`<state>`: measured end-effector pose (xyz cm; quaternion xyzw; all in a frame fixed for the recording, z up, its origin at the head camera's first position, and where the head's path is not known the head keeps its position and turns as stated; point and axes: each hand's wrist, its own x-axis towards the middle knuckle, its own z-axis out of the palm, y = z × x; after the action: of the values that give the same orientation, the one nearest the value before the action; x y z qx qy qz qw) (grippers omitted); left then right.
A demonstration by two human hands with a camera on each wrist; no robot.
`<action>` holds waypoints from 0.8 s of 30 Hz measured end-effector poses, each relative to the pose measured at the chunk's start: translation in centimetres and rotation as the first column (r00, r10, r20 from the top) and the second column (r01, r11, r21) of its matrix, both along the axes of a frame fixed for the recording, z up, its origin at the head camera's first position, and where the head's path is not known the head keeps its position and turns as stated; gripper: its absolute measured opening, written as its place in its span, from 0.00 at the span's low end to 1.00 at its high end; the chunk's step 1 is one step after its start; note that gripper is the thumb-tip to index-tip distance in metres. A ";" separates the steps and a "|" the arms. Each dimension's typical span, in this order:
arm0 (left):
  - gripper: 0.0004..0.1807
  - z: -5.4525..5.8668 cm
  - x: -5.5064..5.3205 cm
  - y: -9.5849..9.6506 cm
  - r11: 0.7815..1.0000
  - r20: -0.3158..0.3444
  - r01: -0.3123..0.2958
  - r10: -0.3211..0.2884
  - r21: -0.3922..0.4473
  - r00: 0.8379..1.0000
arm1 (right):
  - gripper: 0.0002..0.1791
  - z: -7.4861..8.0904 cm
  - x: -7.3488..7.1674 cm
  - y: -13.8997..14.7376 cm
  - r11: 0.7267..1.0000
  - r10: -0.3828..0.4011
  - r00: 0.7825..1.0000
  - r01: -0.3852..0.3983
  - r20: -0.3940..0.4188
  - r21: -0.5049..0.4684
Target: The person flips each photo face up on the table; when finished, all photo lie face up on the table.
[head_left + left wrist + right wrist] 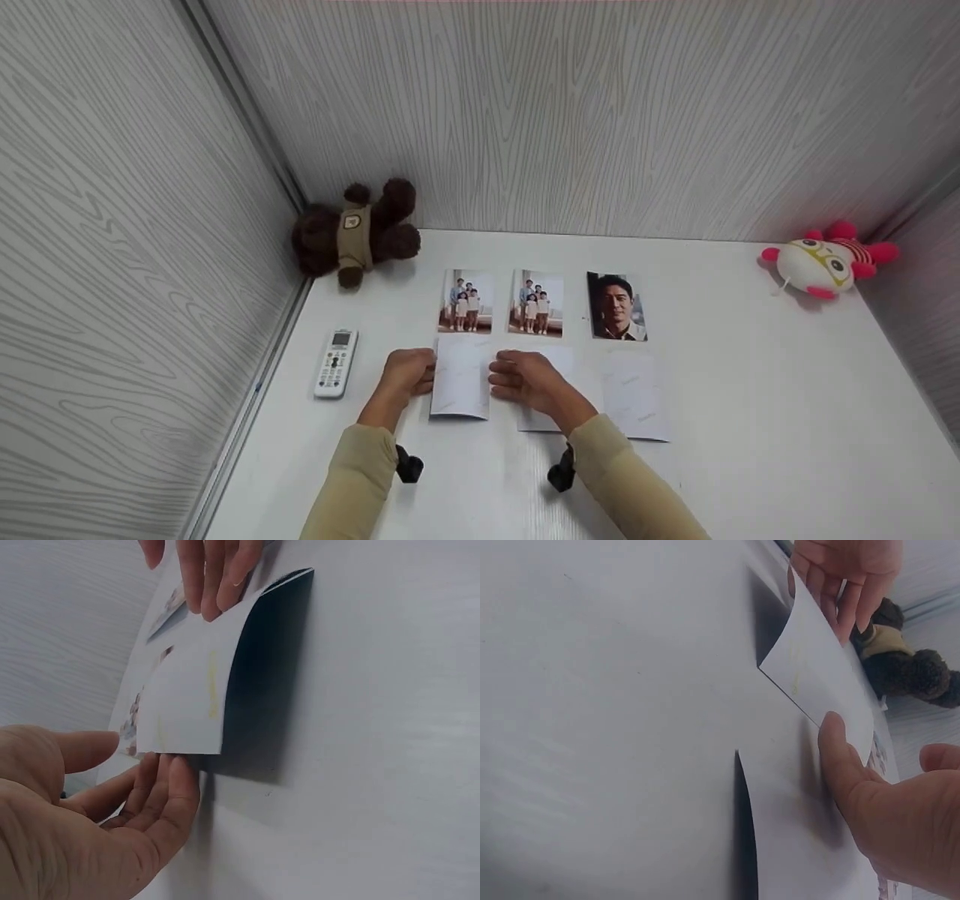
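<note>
Noted both hands at a curved white card point(460, 379), leftmost in the near row on the white tabletop point(787, 412), just below the left family photo point(465, 300). Saw left hand point(409, 371) with fingertips against the card's left edge, thumb standing apart, grip loose. Saw right hand point(529, 379) at the opposite edge, fingers extended and relaxed, partly covering the middle white card point(536, 421); could not tell how firmly in contact. Found near end of the handled card bowed up off the table, underside dark in the left wrist view.

Logged right white card point(634, 394) beside the middle one, near edge likewise lifted. Counted in the far row, left to right: left family photo, matching right family photo point(535, 301), man's portrait point(617, 306).

Checked for writing: found faint repeated marks on the white cards, yellowish in the wrist views, too weak to read. Spotted a badge point(352, 221) on the shirt of the brown teddy bear point(355, 236), too small to read. Could not read key labels on the white remote point(336, 364). Placed pink-and-white plush toy point(817, 262) at far right corner.
</note>
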<state>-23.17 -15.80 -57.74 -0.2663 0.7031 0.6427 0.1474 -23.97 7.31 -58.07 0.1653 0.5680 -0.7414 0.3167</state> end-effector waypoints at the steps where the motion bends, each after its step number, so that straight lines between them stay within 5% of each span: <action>1: 0.20 -0.1 0.0 0.0 1.000 -0.013 -0.006 0.006 0.002 1.000 | 0.23 0.1 0.0 0.0 1.000 0.000 1.000 0.000 0.001 0.000; 13: 0.20 -0.8 0.3 0.4 0.991 -0.008 -0.023 0.024 0.132 1.000 | 0.25 -0.4 0.2 0.2 0.999 0.028 0.999 -0.027 -0.032 0.019; 24: 0.25 -0.2 0.5 0.4 0.940 -0.046 -0.084 0.105 0.330 0.993 | 0.24 0.4 -0.4 0.8 0.998 -0.025 0.990 0.032 -0.138 0.051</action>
<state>-22.66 -15.40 -57.93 -0.2515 0.5773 0.7648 0.1363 -24.39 8.09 -57.65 0.1305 0.6053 -0.7403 0.2618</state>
